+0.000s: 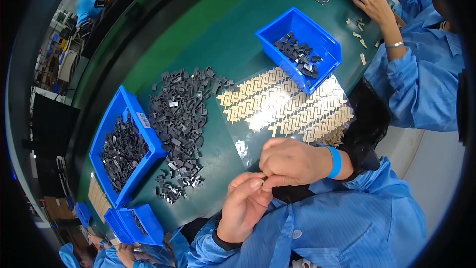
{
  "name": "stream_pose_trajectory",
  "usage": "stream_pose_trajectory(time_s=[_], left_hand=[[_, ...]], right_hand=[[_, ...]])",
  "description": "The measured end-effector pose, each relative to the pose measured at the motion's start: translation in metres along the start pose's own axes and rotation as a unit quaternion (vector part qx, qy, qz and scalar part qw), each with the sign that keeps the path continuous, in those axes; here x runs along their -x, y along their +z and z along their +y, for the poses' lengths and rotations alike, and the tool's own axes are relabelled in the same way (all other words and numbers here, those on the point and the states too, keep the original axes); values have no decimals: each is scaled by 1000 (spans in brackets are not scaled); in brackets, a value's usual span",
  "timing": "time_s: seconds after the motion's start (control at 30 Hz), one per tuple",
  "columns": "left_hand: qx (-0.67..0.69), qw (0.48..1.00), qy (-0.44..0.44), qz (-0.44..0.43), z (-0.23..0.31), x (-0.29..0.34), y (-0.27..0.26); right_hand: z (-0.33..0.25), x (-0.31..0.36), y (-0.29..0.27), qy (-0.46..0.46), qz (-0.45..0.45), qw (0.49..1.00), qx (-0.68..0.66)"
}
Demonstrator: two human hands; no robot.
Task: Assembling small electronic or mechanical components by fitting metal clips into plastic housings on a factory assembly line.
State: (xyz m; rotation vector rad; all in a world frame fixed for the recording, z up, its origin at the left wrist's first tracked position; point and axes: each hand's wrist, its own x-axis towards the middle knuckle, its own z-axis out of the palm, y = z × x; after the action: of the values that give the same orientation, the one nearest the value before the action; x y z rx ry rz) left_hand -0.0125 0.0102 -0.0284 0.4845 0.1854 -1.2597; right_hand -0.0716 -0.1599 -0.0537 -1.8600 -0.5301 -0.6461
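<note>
Head view: hands (267, 178) meet beside grey parts (181, 124).

The table (218, 34) had a smooth, matt green top. On it lay a clear plastic sheet (248, 144), glossy and catching the light, set with rows of dull tan pieces (277, 104). The heap of small dark grey parts (181, 119) looked like matt plastic. The blue bins (302, 27) were hard, slightly shiny plastic. The sleeves (342, 223) were thin blue cloth, finely striped.
</note>
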Motion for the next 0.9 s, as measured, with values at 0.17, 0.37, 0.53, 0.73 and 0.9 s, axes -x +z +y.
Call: stream_pose_trajectory(time_s=[0.17,0.37,0.53,0.73,0.9], left_hand=[[18,1000,19,11,-4,0,0],[-137,970,199,-20,-7,6,13],[-190,949,248,35,-10,0,13],[-140,974,177,25,-9,-4,10],[-37,993,113,12,-7,-6,5]], right_hand=[[5,-5,-5,-65,18,990,127],[7,6,1,-22,0,985,169],[-12,2,-11,99,107,988,-53],[-9,-3,-2,76,124,987,-73],[-11,-3,-2,112,129,984,-51]])
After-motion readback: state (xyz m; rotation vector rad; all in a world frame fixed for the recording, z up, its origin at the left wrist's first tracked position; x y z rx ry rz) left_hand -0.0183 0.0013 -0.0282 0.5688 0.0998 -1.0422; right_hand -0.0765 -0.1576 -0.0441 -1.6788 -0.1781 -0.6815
